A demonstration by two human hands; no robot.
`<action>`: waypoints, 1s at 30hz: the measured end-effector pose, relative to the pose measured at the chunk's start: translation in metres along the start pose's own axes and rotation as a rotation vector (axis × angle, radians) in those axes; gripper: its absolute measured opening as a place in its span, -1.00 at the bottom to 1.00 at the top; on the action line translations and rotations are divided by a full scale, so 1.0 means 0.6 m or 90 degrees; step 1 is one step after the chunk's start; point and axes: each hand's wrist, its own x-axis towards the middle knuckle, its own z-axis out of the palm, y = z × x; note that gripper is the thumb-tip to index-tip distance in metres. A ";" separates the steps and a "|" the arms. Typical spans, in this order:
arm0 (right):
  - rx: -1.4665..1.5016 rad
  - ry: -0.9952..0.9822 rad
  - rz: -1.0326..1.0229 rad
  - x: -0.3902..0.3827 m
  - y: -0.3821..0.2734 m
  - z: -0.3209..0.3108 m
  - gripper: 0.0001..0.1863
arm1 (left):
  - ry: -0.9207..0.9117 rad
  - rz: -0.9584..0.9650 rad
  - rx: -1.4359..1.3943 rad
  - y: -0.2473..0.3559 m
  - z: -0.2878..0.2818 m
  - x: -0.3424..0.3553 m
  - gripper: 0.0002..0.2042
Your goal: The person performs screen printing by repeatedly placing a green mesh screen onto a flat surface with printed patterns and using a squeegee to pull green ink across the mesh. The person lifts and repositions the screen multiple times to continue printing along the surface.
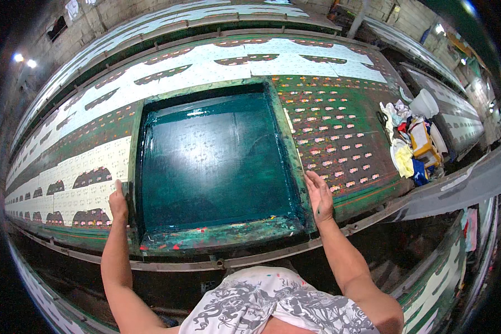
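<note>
Frame on table, left hand curled at edge, grasp unclear, right hand extended, ungripping, at opposite edge, room rightward

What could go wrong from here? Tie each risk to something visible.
The frame may skew if the left hand and right hand, at its opposite sides, move unevenly.
Its left side lies close to pale sheets, which it could crease or smudge if it slides.

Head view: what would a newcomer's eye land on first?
Probably the large green framed screen in the centre, with the left hand and right hand at its sides. Next, the colourful heap of cloths and containers at right, then pale sheets with dark curved gaps at left.
</note>
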 end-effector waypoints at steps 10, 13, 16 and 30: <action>0.051 -0.049 0.024 0.013 -0.120 0.067 -0.13 | -0.074 -0.164 -0.238 0.016 0.006 0.008 -0.14; 0.046 -0.107 -0.016 0.032 -0.144 0.105 -0.11 | -0.096 -0.159 -0.267 -0.034 -0.027 0.037 -0.18; 0.005 -0.111 -0.008 0.033 -0.138 0.131 -0.07 | -0.148 -0.167 -0.332 -0.080 -0.093 0.063 -0.19; 0.137 -0.192 0.061 -0.055 -0.059 0.373 -0.11 | 0.131 -0.048 -0.354 -0.284 -0.472 0.001 -0.25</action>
